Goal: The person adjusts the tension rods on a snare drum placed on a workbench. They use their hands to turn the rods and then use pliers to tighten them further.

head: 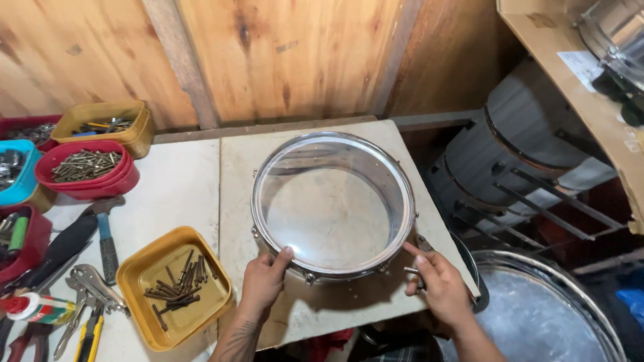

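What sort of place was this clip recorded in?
Probably a small drum-making or repair workshop. The left hand and right hand hold a clear round drum shell with a metal hoop on a worn white workbench; grey drum shells are stacked alongside, and a yellow tray of long screws sits nearby.

Single view only: head cam, worn by the person, so nothing overlaps with a second view. It looks steeply down and forward over the tabletop (194, 181), facing the wooden plank wall (282, 53) that runs along the tabletop's far edge. Range is close, arm's length: both forearms enter from the bottom edge, and the near edge of the tabletop sits low in frame. The framing centres on the drum shell (333, 204). Left of the shell the view takes in the tabletop out to the trays at the frame border. Right of it the view runs past the tabletop's edge to stacked drums (516, 154) lower down and a cardboard box (570, 74) at the upper corner.
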